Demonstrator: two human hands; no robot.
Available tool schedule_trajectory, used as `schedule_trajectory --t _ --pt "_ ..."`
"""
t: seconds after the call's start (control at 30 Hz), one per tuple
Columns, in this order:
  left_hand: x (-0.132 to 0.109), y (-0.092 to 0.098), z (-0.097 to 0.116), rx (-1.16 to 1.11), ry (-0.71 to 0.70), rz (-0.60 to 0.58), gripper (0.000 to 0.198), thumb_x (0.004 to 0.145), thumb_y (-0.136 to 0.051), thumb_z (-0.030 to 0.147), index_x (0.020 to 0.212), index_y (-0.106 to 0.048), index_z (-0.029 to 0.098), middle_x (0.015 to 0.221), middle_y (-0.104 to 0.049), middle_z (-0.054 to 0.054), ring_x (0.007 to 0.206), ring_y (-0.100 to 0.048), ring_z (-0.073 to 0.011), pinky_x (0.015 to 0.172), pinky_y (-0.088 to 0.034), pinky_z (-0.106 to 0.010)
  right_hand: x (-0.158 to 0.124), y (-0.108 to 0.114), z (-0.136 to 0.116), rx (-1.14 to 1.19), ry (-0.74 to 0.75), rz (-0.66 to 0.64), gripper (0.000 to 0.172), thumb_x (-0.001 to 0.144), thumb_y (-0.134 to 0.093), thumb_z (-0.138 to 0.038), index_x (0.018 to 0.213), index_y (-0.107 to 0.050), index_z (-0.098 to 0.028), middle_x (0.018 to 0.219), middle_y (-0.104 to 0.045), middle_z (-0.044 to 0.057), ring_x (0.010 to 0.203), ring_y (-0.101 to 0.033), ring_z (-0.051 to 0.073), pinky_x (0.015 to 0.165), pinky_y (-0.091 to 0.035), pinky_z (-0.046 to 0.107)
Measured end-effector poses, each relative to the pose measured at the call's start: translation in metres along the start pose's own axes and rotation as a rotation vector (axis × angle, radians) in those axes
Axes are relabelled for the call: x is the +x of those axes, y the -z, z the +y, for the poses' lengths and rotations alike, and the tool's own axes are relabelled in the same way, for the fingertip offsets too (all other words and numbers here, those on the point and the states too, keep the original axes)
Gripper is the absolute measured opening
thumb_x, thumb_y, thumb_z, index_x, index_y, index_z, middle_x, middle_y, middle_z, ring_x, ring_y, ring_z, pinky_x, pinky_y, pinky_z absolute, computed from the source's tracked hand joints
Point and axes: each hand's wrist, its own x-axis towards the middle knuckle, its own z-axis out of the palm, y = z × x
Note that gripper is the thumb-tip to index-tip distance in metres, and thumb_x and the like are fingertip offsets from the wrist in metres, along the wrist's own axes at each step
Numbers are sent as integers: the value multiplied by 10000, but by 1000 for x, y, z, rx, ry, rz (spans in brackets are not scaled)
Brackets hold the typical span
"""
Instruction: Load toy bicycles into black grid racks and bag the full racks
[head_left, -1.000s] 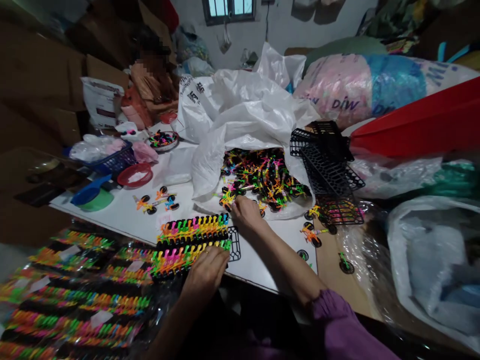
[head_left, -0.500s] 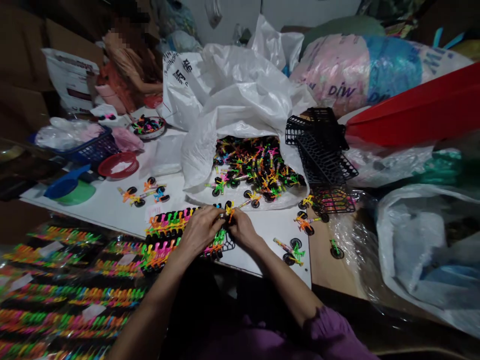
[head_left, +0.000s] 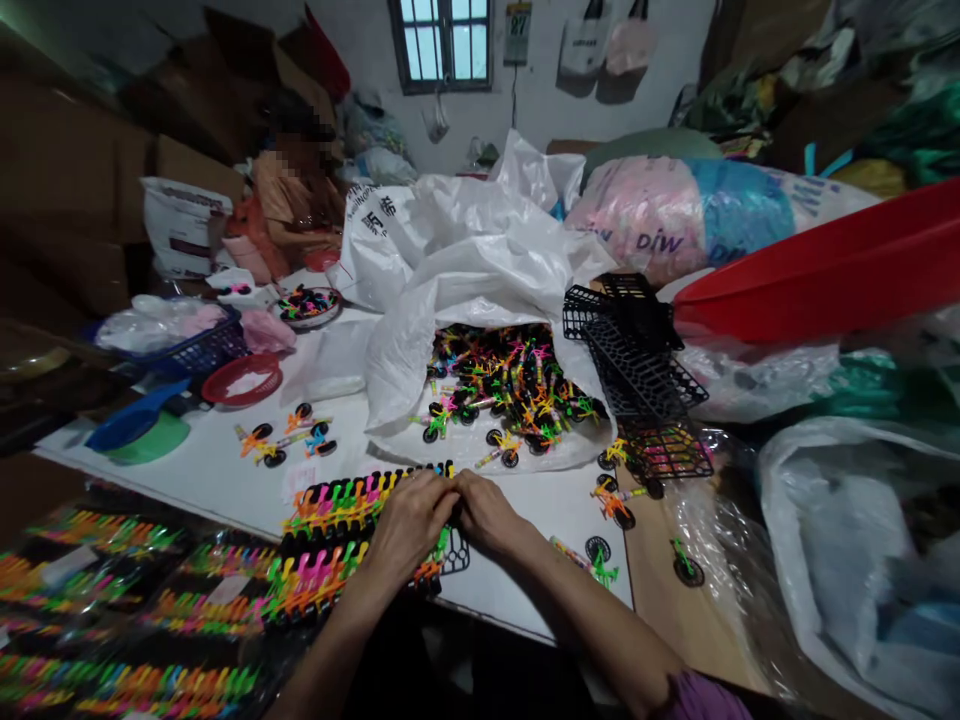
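Observation:
My left hand (head_left: 411, 520) lies over the right end of a black plastic rack (head_left: 456, 550), its fingers closed. My right hand (head_left: 486, 508) meets it there, fingertips pressed together. A small yellow toy bicycle (head_left: 449, 468) shows just beyond the fingertips at the rack's end; most of it is hidden by my hands. Rows of bright toy bicycles (head_left: 322, 570) with black wheels fill the rack to the left. Behind my hands, an open white sack (head_left: 397, 400) spills a heap of toy bicycles (head_left: 517, 380).
Loose toy bicycles lie at left (head_left: 270, 445) and right (head_left: 616, 500). Empty black racks (head_left: 637, 340) are stacked beside the sack. Filled packs (head_left: 127, 610) lie at lower left. A red basket (head_left: 244, 380) and a blue scoop (head_left: 135, 420) stand left. Another person (head_left: 289, 200) sits at back left.
The view has tilted up, bringing a window and wall into sight. My hands have drawn closer together at the rack's end, and the yellow toy bicycle between them is now mostly covered.

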Motion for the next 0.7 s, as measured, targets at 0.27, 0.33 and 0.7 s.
schedule_trajectory --t 0.27,0.33,0.7 --pt "1 -4 1 -5 -1 66 171 867 -448 219 851 -612 176 773 -624 -42 748 -580 -171 699 -471 -309 0 2 5 91 -66 46 124 827 -423 -151 891 -528 -161 821 -559 41 746 -500 156 683 -374 248" --pt "2 -5 0 -31 4 76 178 864 -431 179 876 -609 178 803 -636 -46 767 -587 -168 709 -478 -306 0 -2 4 96 -98 67 95 833 -431 -164 852 -523 -167 784 -545 26 711 -491 149 655 -365 240" --pt "2 -1 2 -40 48 22 157 863 -447 201 804 -591 180 757 -611 -35 751 -568 -170 703 -457 -311 62 48 28 66 41 -290 165 820 -467 -167 793 -630 -159 699 -607 -3 655 -542 115 589 -367 196"
